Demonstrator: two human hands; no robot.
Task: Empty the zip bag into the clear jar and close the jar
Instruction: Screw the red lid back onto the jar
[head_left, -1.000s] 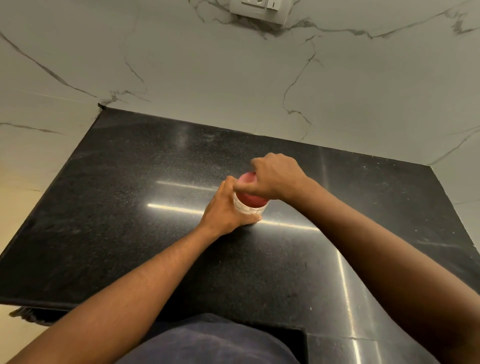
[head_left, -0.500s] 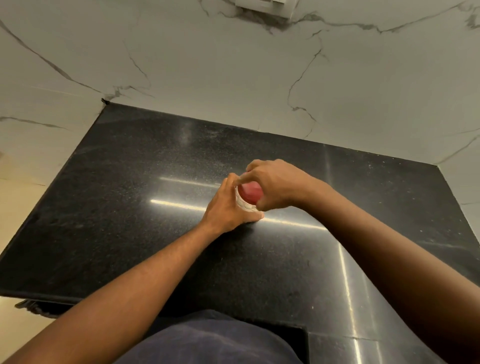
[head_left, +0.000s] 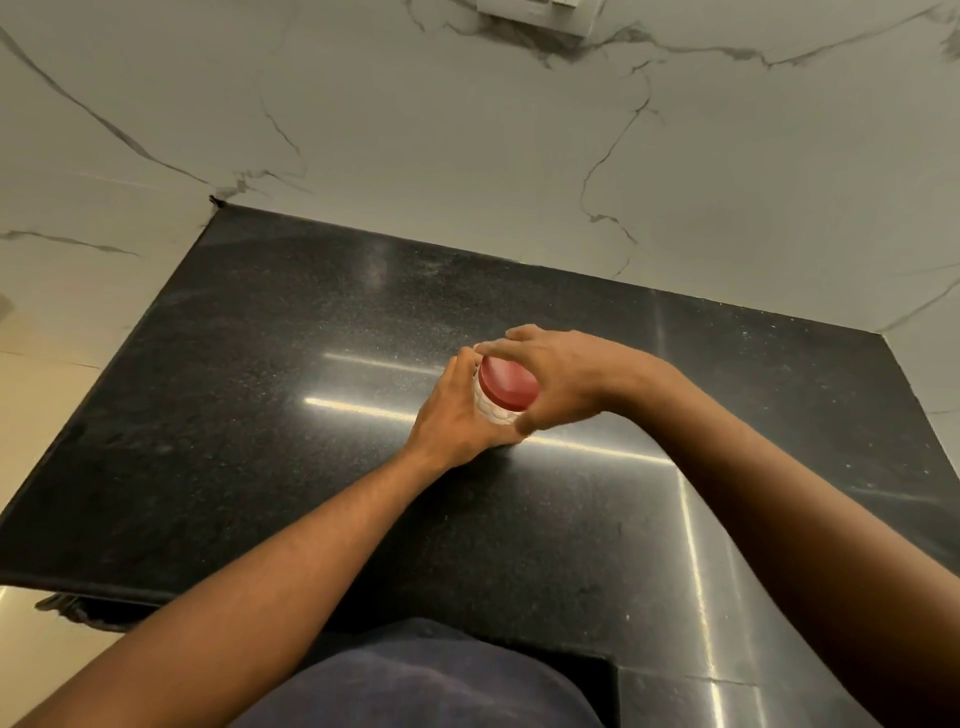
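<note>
A small clear jar (head_left: 492, 409) with pale contents stands upright in the middle of the black counter (head_left: 260, 395). A red round lid (head_left: 508, 384) sits on its mouth. My left hand (head_left: 453, 415) wraps around the jar's left side and holds it on the counter. My right hand (head_left: 563, 382) reaches over from the right, fingers curled around the lid's rim, thumb at the near edge. No zip bag is in view.
A white marble wall (head_left: 467, 156) rises behind the counter, with a switch plate (head_left: 535, 13) at the top. The counter's left edge drops off to a pale floor (head_left: 31, 405). A notch cuts the near right edge of the counter (head_left: 615, 691).
My right hand has turned on the lid, its fingers sliding round the rim so that more of the red top shows. The left hand and jar stay in place.
</note>
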